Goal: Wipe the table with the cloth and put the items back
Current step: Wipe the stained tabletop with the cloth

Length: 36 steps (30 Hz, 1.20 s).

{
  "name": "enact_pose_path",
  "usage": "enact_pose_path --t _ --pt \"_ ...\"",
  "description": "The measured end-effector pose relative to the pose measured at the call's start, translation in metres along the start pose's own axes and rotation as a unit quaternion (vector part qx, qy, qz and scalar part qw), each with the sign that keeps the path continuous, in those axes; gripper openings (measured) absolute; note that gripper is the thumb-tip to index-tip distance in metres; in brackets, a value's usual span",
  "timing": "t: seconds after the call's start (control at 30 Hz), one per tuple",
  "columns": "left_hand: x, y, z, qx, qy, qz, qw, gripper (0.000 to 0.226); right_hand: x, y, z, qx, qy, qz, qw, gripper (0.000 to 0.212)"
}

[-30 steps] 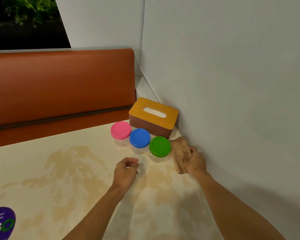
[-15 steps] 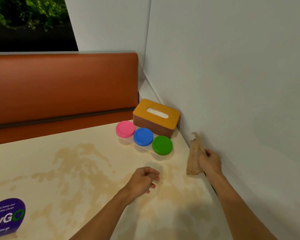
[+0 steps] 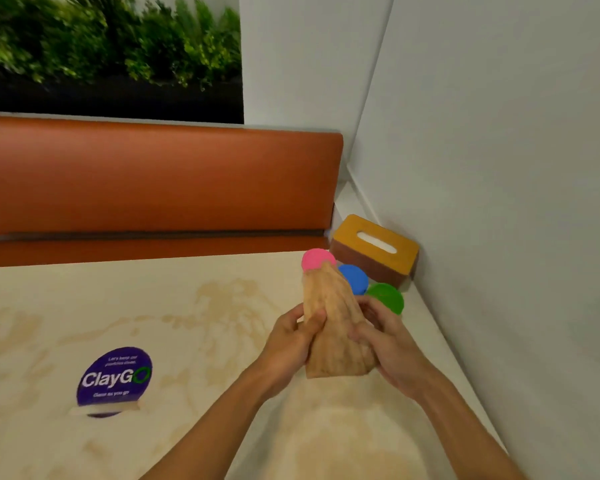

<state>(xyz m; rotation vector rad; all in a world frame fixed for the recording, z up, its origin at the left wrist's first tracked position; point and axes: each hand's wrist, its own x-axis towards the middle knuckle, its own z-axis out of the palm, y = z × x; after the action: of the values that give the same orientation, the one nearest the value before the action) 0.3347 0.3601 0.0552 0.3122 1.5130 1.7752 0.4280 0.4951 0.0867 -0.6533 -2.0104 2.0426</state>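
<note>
The cloth (image 3: 333, 327) has come away from the wall side, and the left hand (image 3: 291, 337) has joined the right hand (image 3: 392, 344). Both grasp its edges, lifted above the table (image 3: 187, 341). It looks soft and light, so it is best held by the folded edges. Just beyond the fingers (image 3: 359, 336) are a pink lid (image 3: 317, 259), a blue lid (image 3: 355, 277) and a green lid (image 3: 387, 297), then the tissue box (image 3: 374, 249), which block that corner.

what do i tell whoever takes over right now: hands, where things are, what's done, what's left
Left hand and right hand: both grip the cloth, which is held up off the table.
Tissue box: far right corner, by the wall. The tubs with the pink lid, blue lid and green lid sit in a row in front of it.
ClayGo sign: stands near left.
Done: cannot tell how much is wiped; the tabletop looks tan-mottled.
Left: probably finish wiping, then put the cloth down and check the items.
</note>
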Motion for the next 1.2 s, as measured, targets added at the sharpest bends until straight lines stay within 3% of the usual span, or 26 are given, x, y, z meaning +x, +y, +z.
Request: enact_pose_path --t 0.1,0.23,0.37,0.5,0.77,1.07,1.2 --pt "-0.034 0.000 -0.049 -0.001 0.032 0.034 0.999 0.033 -0.004 0.007 0.050 0.033 -0.047 0.030 0.998 0.032" --pt "-0.091 -0.014 -0.105 -0.012 0.058 0.020 0.998 0.032 -0.026 0.026 0.121 0.118 -0.132 0.132 0.975 0.058" --pt "-0.157 -0.021 -0.168 -0.012 0.131 0.013 0.991 0.029 -0.049 0.038 0.212 0.095 -0.168 0.196 0.961 0.046" --pt "-0.227 -0.022 -0.248 0.045 0.194 0.027 0.980 0.028 -0.075 0.048 0.314 0.036 -0.188 0.192 0.962 0.030" --pt "-0.343 -0.031 -0.409 0.105 0.304 0.014 0.947 0.016 -0.120 0.060 0.489 0.022 -0.236 0.178 0.955 0.024" --pt "-0.414 -0.023 -0.553 0.133 0.397 -0.025 0.908 0.022 -0.124 0.063 0.577 0.110 -0.264 0.257 0.923 0.034" --pt "-0.425 -0.021 -0.603 0.147 0.421 -0.043 0.894 0.020 -0.113 0.058 0.622 0.099 -0.255 0.242 0.931 0.035"
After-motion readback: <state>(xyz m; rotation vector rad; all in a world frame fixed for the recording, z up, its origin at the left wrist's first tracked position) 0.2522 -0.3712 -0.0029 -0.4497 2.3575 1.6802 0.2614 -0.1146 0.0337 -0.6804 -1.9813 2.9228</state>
